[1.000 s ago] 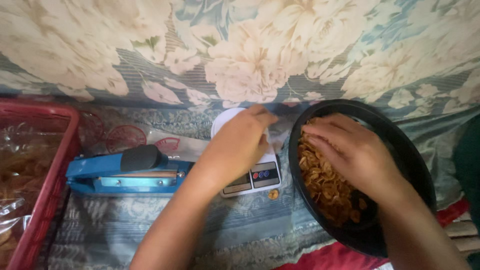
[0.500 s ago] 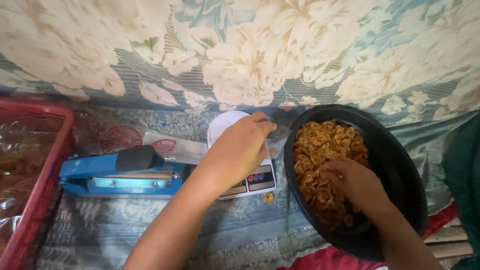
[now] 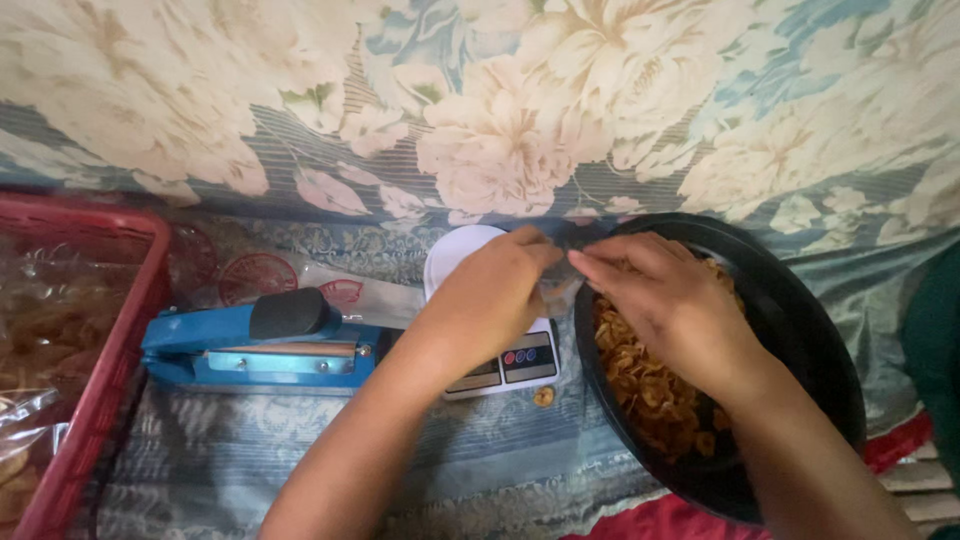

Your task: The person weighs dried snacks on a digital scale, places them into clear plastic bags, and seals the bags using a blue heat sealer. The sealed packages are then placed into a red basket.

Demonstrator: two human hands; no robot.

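My left hand (image 3: pixel 490 300) hovers over a white digital scale (image 3: pixel 452 256) and pinches a small clear plastic bag (image 3: pixel 560 292) by its mouth. My right hand (image 3: pixel 675 305) is over the left rim of a black bowl (image 3: pixel 810 310). Its fingers are bunched at the bag's opening, closed on a pinch of the fried golden chips (image 3: pixel 650 395) that fill the bowl. One loose chip (image 3: pixel 543 396) lies on the cloth just in front of the scale.
A blue heat sealer (image 3: pixel 255 340) lies left of the scale, with flat clear bags with red print (image 3: pixel 275 275) behind it. A red basket (image 3: pixel 120 350) of packed bags stands at far left. A flowered cloth hangs behind.
My right hand has come up out of the chips and moved left to the mouth of the bag. My left hand has stayed over the scale.
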